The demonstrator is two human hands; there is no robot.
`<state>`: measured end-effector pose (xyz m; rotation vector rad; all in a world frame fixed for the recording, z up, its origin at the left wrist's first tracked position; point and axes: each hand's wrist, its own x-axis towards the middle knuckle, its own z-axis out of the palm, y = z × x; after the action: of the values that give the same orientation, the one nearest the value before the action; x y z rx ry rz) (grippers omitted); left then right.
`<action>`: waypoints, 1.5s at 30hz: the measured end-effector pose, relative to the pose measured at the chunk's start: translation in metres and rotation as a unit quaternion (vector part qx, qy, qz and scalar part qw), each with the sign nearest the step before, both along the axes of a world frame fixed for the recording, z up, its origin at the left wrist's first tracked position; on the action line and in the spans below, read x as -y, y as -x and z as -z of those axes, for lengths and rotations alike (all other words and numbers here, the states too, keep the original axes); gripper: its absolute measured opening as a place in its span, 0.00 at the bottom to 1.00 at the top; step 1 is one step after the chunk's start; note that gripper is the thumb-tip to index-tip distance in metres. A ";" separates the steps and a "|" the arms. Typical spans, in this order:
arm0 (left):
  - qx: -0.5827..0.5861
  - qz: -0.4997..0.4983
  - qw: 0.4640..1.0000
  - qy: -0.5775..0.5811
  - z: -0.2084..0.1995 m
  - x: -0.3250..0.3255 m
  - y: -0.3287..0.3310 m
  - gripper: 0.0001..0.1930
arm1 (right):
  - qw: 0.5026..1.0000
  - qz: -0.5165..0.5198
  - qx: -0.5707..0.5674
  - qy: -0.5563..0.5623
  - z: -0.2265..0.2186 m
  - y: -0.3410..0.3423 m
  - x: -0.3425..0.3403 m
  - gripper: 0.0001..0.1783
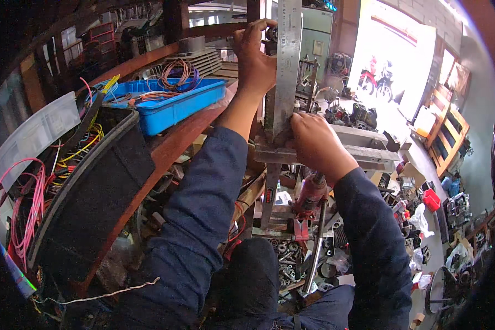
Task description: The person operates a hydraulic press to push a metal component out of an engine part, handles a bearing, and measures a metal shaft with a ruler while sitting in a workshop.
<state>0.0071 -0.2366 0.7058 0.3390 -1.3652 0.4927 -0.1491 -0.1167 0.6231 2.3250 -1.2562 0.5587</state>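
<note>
A long steel ruler point(287, 71) with etched markings stands upright in front of me, its lower end at a welded metal frame point(335, 156). My left hand point(256, 60) is raised at the ruler's upper left edge. Its fingers curl round a dark rounded part point(271, 34), and the ruler hides some of the grip. Low on the ruler's right edge, my right hand point(320, 142) is closed on it, just above the frame's front bar. Under the frame stands a red bottle jack point(312, 195).
On the left are a blue tray point(176, 104) of coiled wire and a black bin point(93, 192) of cables. Metal parts point(297, 258) clutter the floor below. A wooden pallet point(448, 132) leans at the right wall, near a bright doorway with motorbikes point(377, 82).
</note>
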 end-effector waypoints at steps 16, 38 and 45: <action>-0.010 0.070 0.997 0.003 -0.002 0.005 0.002 0.29 | 1.000 -0.007 -0.008 0.020 0.004 0.002 0.004 0.21; 0.004 0.049 0.999 -0.001 -0.002 -0.002 0.001 0.29 | 1.000 -0.025 -0.006 0.011 -0.003 0.013 -0.001 0.17; 0.008 0.048 0.999 -0.007 -0.002 0.001 -0.001 0.25 | 0.999 -0.027 -0.001 0.023 -0.002 0.025 0.001 0.21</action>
<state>0.0081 -0.2379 0.7079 0.2806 -1.3939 0.4080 -0.1742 -0.1182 0.6255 2.3280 -1.1694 0.5958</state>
